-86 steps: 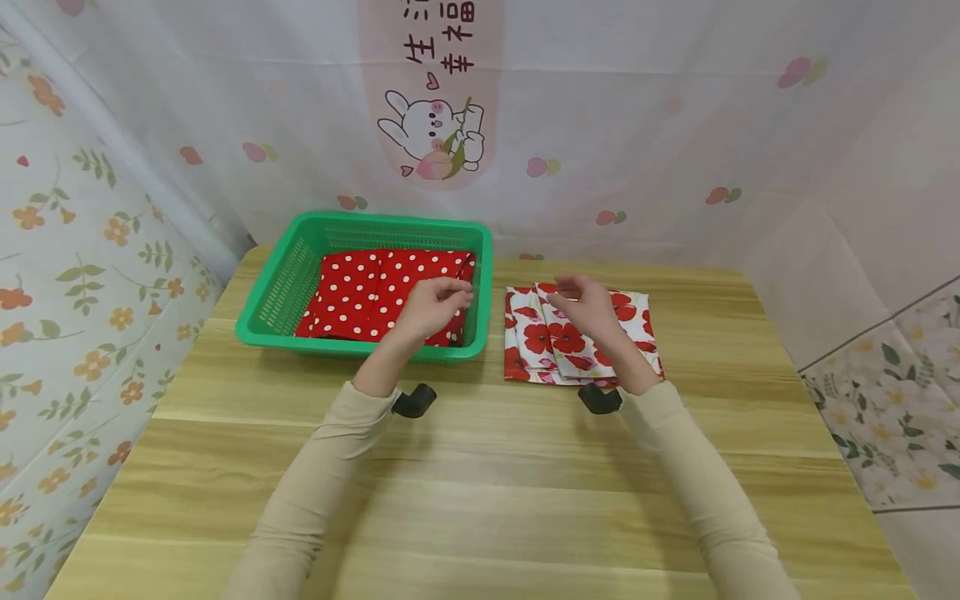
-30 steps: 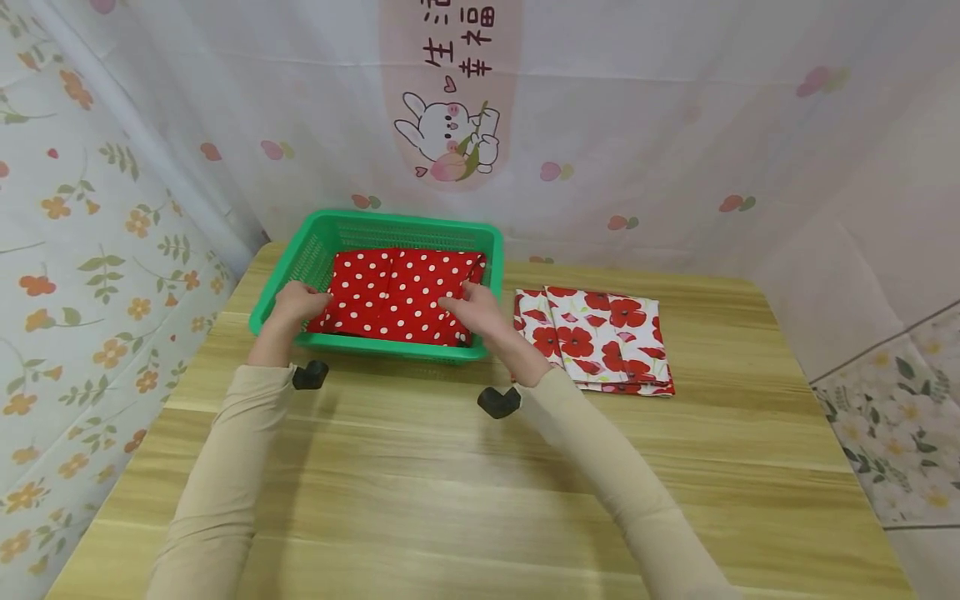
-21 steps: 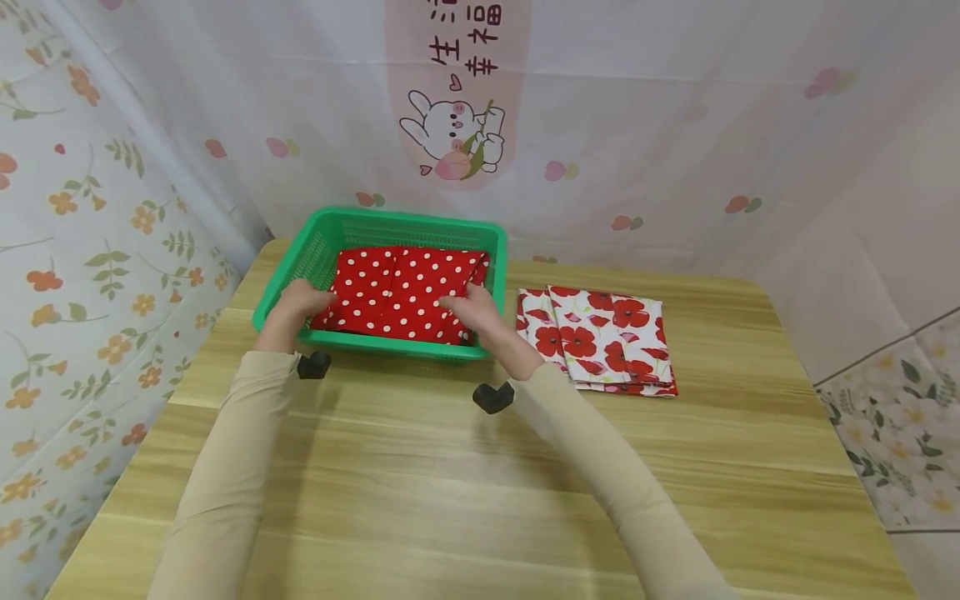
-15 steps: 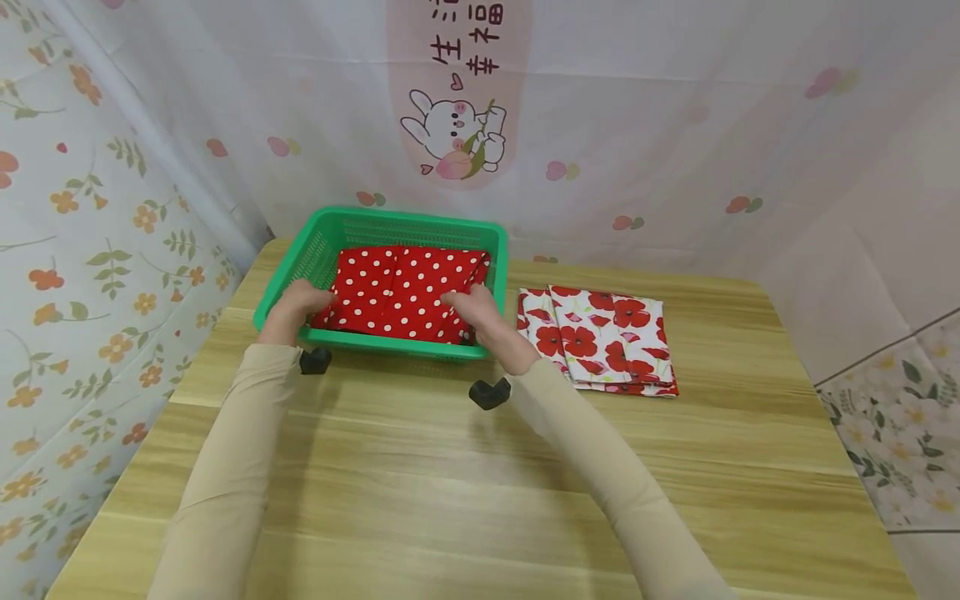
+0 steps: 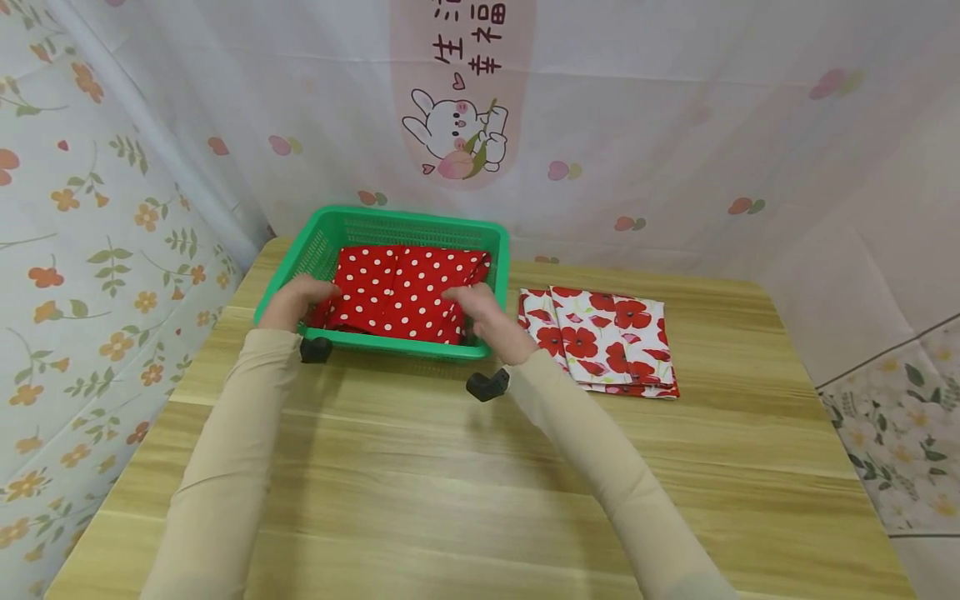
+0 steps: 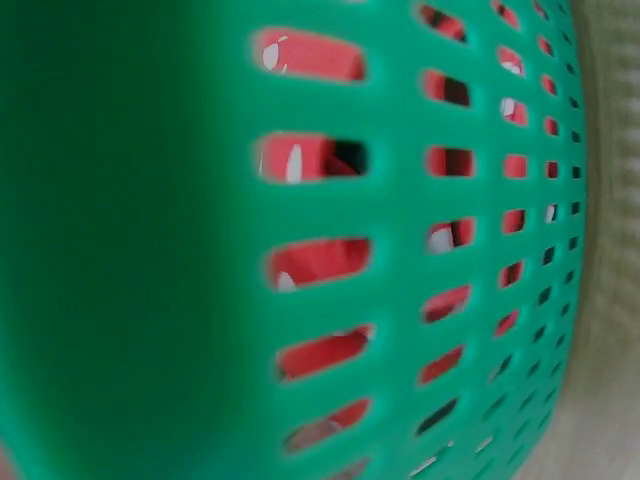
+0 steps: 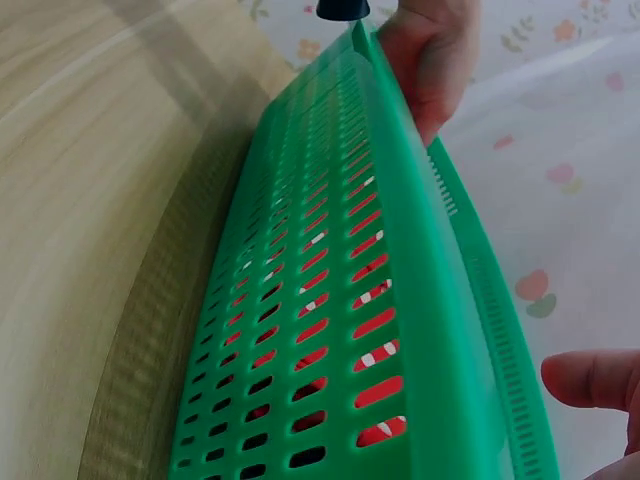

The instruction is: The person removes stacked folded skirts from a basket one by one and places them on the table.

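A red cloth with white dots (image 5: 420, 292) lies folded in a green plastic basket (image 5: 390, 340). At the cloth's left edge, inside the basket, is my left hand (image 5: 292, 300), its thumb pointing inward over the fabric. My right hand (image 5: 491, 321) reaches over the front right of the rim to the cloth's right edge, thumb stretched out toward it. The fingers of both hands are hidden, so I cannot tell whether they grip the cloth. In the right wrist view the left hand (image 7: 435, 65) reaches down behind the rim; my right thumb (image 7: 590, 378) shows at the right.
A folded white cloth with red poppies (image 5: 611, 342) lies on the wooden table (image 5: 420, 467), right of the basket. Behind hangs a printed white curtain (image 5: 637, 125), with a flowered curtain (image 5: 97, 250) at the left. A black wrist mount (image 5: 487, 385) sits below the right hand.
Both hands have moved from over the basket's right part and the poppy cloth to opposite edges of the dotted cloth. In the last second they stay there, shifting only slightly.
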The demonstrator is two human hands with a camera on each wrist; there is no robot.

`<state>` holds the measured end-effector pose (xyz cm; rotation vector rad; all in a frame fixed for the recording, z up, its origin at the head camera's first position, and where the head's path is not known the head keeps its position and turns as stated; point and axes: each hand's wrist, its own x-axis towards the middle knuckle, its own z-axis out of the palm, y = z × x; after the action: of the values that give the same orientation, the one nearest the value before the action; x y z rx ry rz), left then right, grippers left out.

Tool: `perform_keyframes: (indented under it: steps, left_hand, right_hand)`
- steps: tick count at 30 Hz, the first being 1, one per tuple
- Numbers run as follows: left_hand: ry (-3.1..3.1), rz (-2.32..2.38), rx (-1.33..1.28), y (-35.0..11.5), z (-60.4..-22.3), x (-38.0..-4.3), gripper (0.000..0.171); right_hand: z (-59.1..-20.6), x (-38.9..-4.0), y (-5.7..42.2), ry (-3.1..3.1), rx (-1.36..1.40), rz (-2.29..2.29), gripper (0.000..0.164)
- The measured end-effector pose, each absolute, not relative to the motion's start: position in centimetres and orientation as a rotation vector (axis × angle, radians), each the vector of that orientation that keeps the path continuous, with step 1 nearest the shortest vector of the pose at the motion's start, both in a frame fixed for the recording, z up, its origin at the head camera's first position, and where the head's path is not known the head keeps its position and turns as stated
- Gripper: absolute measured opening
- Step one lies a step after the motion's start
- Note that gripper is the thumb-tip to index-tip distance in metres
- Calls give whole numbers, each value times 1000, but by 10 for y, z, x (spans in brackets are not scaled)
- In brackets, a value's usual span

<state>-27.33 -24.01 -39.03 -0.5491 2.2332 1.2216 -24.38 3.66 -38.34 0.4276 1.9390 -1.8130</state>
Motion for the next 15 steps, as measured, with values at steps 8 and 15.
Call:
perform_keyframes:
  steps: [8, 15]
  left_hand:
    - [2271, 1203, -471, -234, -376, -268, 63]
    - [2228, 1199, -462, -229, -368, -268, 65]
  right_hand:
    - [-382, -250, 36, 1859, 463, -1814, 48]
    - [-384, -252, 34, 1750, 490, -1859, 46]
